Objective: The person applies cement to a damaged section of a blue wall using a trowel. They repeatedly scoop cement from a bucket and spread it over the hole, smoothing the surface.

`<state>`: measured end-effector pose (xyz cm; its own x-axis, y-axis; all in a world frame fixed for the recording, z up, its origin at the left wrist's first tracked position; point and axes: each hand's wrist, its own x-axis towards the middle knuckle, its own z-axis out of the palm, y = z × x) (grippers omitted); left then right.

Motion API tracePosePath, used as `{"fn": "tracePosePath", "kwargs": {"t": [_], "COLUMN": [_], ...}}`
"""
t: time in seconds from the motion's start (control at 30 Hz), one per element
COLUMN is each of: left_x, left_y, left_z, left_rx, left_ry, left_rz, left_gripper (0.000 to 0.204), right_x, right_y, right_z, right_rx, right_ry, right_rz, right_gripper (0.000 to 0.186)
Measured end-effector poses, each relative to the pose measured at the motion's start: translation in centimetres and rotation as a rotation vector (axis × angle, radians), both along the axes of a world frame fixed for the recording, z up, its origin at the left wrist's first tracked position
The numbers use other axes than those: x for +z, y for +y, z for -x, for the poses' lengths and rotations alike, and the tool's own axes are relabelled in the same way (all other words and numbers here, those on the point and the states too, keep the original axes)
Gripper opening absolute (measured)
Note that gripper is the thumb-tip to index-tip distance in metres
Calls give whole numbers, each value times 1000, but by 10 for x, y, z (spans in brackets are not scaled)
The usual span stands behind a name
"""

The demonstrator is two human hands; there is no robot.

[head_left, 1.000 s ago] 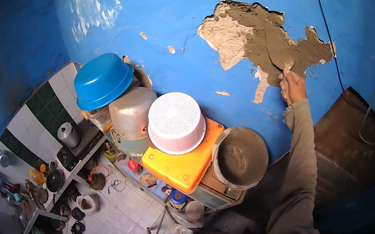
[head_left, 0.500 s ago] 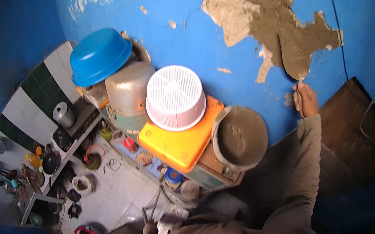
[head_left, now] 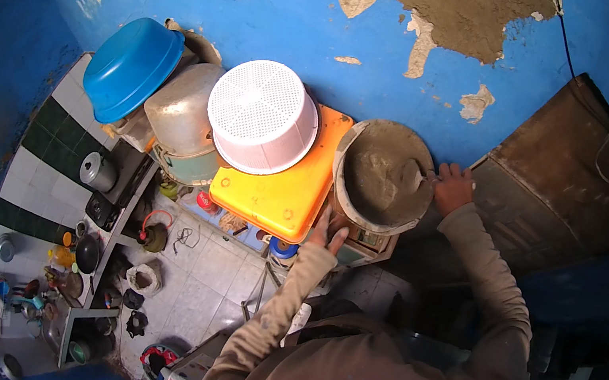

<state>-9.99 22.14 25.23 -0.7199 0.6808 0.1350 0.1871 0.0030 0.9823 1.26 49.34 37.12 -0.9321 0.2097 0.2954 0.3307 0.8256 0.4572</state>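
A round bucket (head_left: 339,165) of wet grey-brown mortar (head_left: 376,171) stands below the blue wall. At its right rim, my right hand (head_left: 453,191) is closed on the handle of a trowel, whose mortar-coated blade (head_left: 410,174) dips into the mix. My left hand (head_left: 327,231) lies against the bucket's near left side, beside the orange lid, thumb and fingers apart; part of its contact is hidden. On the wall above, a broken patch (head_left: 462,15) is largely covered with damp mortar, and pale old plaster shows at its left.
Left of the bucket sit a white strainer basket (head_left: 261,114) on an orange plastic lid (head_left: 270,204), a metal pot (head_left: 186,106) and a blue basin (head_left: 131,68). A brown panel (head_left: 564,177) leans at the right. Kitchenware crowds a shelf (head_left: 70,312) at lower left.
My right hand has brought the trowel down from the wall patch into the bucket. My left hand has risen from low down to the bucket's side. The view has tilted downward.
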Motion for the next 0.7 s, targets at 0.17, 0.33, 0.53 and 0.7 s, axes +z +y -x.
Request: {"fn": "tracePosePath", "kwargs": {"t": [0.17,0.33,0.53,0.7], "left_x": [-7,-9,0,9], "left_y": [57,52,52,50], "left_z": [17,17,11,10], "left_rx": [-7,-29,-34,-38], "left_ry": [-230,-203,-199,-330], "left_rz": [-327,-252,-213,-245], "left_gripper": [50,44,40,40], "right_x": [-7,-14,-49,-76], "right_y": [-16,-49,-79,-81], "right_z": [3,-8,-6,-4], "right_rx": [59,40,-187,-330], "right_ry": [-209,-202,171,521], "right_rz": [-46,201,610,911], "right_gripper": [22,21,23,30]}}
